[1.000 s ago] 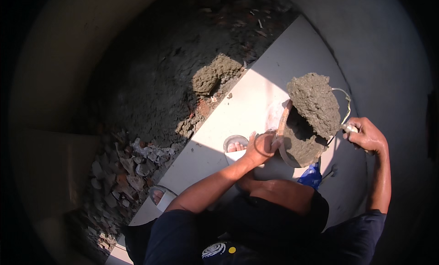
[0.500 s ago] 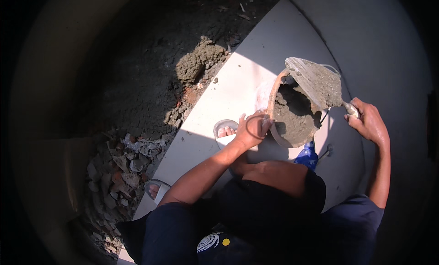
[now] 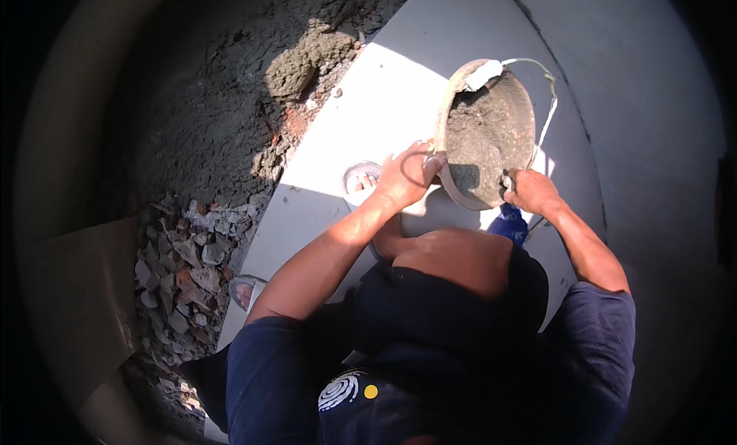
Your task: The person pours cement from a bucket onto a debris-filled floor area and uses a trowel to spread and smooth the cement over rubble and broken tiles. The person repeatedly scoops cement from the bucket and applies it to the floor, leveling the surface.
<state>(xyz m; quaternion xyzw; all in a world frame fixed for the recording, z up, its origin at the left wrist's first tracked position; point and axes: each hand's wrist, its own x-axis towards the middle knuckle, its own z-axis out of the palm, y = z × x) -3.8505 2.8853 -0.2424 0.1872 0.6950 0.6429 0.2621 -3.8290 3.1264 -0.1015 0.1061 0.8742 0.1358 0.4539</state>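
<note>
A round, mortar-crusted bucket (image 3: 443,126) tilts in front of me, with wet grey mortar (image 3: 477,138) inside. My left hand (image 3: 411,175) is closed around its left rim. At the near right rim, my right hand (image 3: 533,191) is closed on the handle of a trowel (image 3: 508,183). The trowel's blade is down in the bucket and cannot be made out against the mortar. A thin bail handle (image 3: 549,111) loops out on the bucket's right side, and a whitish lump (image 3: 484,76) sits on the far rim.
Pale slabs (image 3: 384,84) lie under the bucket and my sandalled feet (image 3: 361,178). To the left are spread grey mortar (image 3: 192,122), a raised mortar heap (image 3: 303,65) and broken rubble (image 3: 184,284). A blue object (image 3: 508,224) is near my knee. A plain grey surface (image 3: 645,138) runs along the right.
My right hand has brought the mortar-loaded trowel from above the right rim down into the bucket, moving left. The bail handle now shows fully. My left hand keeps its hold on the rim.
</note>
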